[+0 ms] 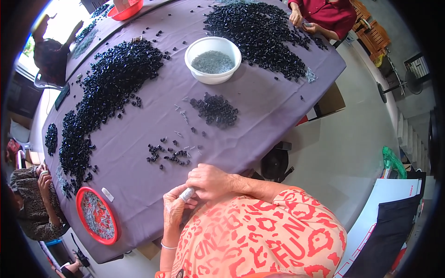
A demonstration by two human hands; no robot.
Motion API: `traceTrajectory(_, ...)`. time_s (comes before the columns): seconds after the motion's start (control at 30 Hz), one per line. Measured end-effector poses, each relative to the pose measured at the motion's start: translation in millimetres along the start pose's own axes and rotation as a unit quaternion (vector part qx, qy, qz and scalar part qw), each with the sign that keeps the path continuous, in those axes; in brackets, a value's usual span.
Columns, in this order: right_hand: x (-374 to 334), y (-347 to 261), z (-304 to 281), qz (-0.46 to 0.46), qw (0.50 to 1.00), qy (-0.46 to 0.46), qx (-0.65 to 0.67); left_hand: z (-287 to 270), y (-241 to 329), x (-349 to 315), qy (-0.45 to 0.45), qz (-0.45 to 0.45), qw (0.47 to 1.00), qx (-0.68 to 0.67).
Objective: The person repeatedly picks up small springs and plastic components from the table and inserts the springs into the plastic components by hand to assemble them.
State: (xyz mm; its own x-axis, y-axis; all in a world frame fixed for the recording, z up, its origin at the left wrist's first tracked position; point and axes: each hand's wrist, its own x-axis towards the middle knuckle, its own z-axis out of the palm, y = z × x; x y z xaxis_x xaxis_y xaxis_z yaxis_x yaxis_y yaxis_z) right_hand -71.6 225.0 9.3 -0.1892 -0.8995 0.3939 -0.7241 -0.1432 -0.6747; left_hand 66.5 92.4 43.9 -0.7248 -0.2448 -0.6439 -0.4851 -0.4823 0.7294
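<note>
left hand (174, 208) grip closed round small pale grey cylindrical piece (187, 193), held at near edge of purple-clothed counter (259, 106). right hand (209, 180) curled over top of same piece, fingertips touching it; own grip not discernible. small scatter of black plastic parts (169, 155) just beyond hands. white bowl of grey pins (212, 60) farther back. red tray (96, 216) left.

one white bowl (213, 59), two red trays (96, 215)
</note>
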Motion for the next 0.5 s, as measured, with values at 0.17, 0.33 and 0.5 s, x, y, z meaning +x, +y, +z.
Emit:
traceTrajectory(0.17, 5.5, -8.2, -4.2, 0.030, 0.999, 0.010, 0.022, -2.9, -3.7, 2.2, -0.013, 0.008, 1.000, -0.006)
traceTrajectory(0.33, 25.2, -20.2, 16.6, -0.050, 0.996, 0.071, 0.015, -24.8, -18.7, 5.4, -0.061, 0.021, 0.997, 0.029)
traceTrajectory(0.5, 42.8, -26.3, 38.1, -0.105, 0.993, 0.037, 0.037, -42.5, -48.6, 2.0, 0.026, 0.279, 0.889, 0.362)
